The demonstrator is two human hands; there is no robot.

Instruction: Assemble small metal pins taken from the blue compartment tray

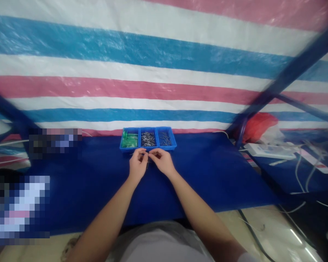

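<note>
My left hand [138, 165] and my right hand [164, 161] meet just in front of three blue bins, thumbs and fingers pinched together. Between the fingertips is something small, thin and dark, too blurred to name. Behind my left hand stands the left bin [121, 143], holding green plastic pieces [130, 140]. The middle bin [148, 128] has a heap of shiny silver screw-like pieces [147, 139]. In the right bin [172, 136] lie thinner, darker metal pins or screws [164, 139].
The bins stand at the back of a dark blue table [207, 174], against a striped plastic sheet [142, 89]. Blue metal posts [262, 98] slant at both sides. A red bag [258, 125], a white power strip [270, 151] and loose cables are on the right. Blurred-out items sit at left.
</note>
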